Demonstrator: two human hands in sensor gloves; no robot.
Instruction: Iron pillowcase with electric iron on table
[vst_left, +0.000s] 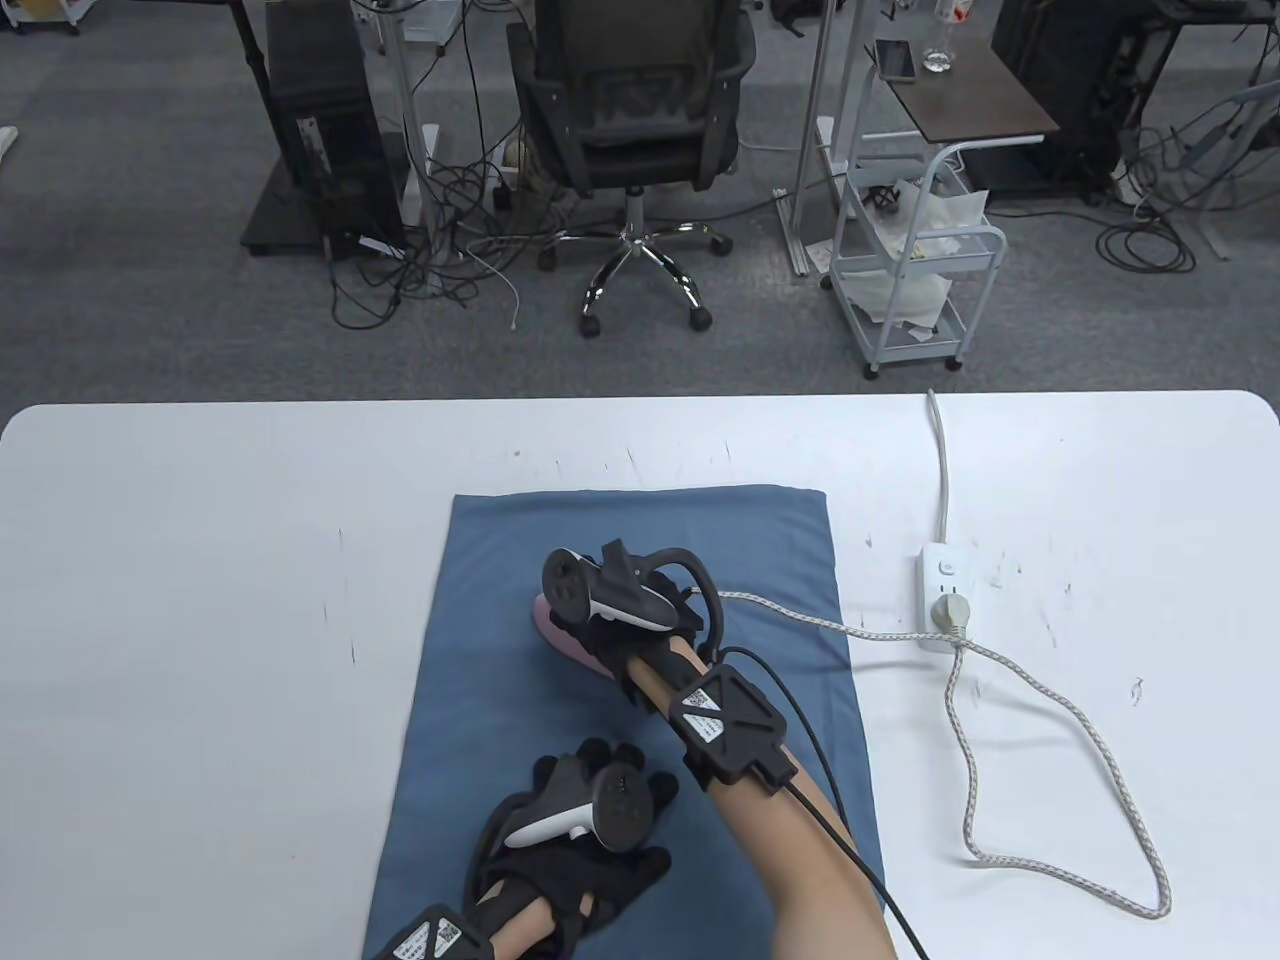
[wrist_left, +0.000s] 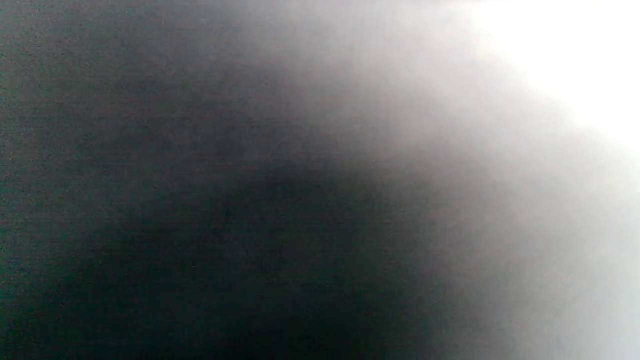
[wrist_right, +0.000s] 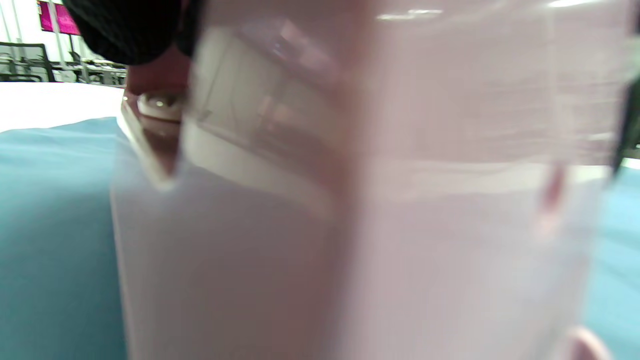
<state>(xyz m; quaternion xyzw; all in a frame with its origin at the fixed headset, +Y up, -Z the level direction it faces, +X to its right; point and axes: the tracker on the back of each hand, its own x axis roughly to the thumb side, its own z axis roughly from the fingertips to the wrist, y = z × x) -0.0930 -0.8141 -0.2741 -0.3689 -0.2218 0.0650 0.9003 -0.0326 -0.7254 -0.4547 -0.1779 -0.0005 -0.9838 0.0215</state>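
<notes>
A blue pillowcase lies flat on the white table. My right hand grips the handle of a pink electric iron that sits on the middle of the pillowcase; the hand and its tracker hide most of the iron. The right wrist view is filled by the pink iron body with blue cloth at the sides. My left hand rests flat, fingers spread, on the near part of the pillowcase. The left wrist view is a dark blur and shows nothing clear.
The iron's braided cord runs right to a white power strip on the table, then loops near the front right. An office chair and a white cart stand beyond the far table edge.
</notes>
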